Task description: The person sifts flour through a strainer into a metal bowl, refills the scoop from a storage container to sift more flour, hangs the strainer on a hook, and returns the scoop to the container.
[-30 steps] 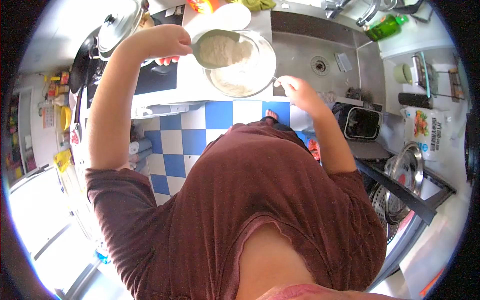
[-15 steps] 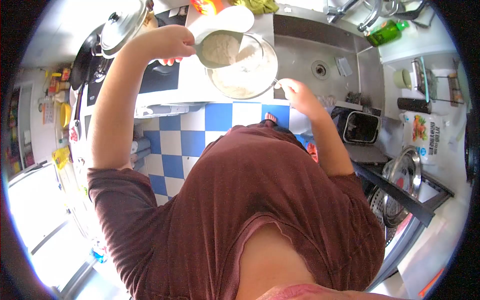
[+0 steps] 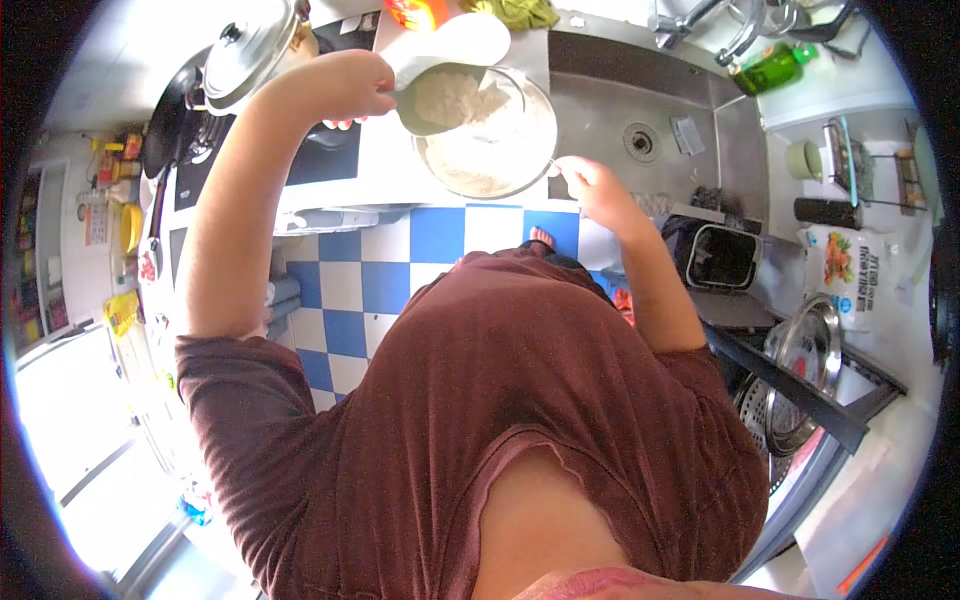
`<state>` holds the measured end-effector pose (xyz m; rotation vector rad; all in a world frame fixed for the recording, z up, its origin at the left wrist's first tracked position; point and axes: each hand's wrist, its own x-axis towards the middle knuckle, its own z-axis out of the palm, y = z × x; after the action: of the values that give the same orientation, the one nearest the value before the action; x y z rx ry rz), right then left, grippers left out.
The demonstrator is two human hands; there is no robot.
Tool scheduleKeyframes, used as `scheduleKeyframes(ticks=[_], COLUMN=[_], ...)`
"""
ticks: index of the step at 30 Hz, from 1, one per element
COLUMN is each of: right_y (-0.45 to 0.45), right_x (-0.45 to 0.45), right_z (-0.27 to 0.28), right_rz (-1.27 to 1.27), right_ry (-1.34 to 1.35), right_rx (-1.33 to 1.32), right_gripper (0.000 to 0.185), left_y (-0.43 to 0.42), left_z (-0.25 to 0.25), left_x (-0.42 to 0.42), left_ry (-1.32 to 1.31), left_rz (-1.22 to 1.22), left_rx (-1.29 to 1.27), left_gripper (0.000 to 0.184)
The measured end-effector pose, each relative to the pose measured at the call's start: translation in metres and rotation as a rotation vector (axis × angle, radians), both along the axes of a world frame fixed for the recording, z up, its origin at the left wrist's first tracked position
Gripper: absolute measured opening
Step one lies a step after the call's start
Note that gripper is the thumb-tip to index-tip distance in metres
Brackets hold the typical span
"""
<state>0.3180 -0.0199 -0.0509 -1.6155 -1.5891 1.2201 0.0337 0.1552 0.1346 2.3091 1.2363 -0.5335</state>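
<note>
A round metal bowl stands on the white counter with white powder inside. My left hand is closed on the left edge of a green bowl, which is tilted over the metal bowl and also contains white powder. Part of a thin curved rim shows inside the metal bowl. At the bowl's right edge, my right hand pinches a thin metal handle; what the handle belongs to is unclear in the glare.
Left of the bowls are a black cooktop and a lidded pot. A steel sink lies to the right, with a green bottle beyond. A black-framed rack stands near my right arm.
The green bowl has tilted slightly, and the powder in it has shifted. Both hands keep their holds. The whole view has shifted a little.
</note>
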Motion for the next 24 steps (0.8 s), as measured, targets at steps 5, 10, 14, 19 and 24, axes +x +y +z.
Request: scheduleKeyframes(ticks=[5,10,14,19,24], right_y=[-0.001,-0.001,-0.001,-0.001,-0.001], right_x=[-0.002,-0.001,-0.002,-0.004,-0.005], right_z=[0.005,-0.016,-0.018,-0.012,-0.013], right_rz=[-0.003,-0.031,0.017,-0.014,-0.004], right_ry=[-0.005,0.051,0.027,-0.006,-0.036], right_rx=[-0.005,0.084,0.136,0.042,0.05], right_gripper=[0.026,0.022,0.021,0.025,0.026], left_y=[-0.001,-0.003,-0.004,-0.009,-0.015], left_z=[0.003,0.006,0.006,0.005,0.002], left_x=[0.003,0.003,0.001,-0.002,-0.004], left_ry=[0.031,0.022,0.017,-0.011,0.024], left_rz=[0.009,0.0,-0.004,-0.022,-0.196], left_rx=[0.015,0.039,0.049,0.143,0.35], left_gripper=[0.021,0.02,0.02,0.022,0.024])
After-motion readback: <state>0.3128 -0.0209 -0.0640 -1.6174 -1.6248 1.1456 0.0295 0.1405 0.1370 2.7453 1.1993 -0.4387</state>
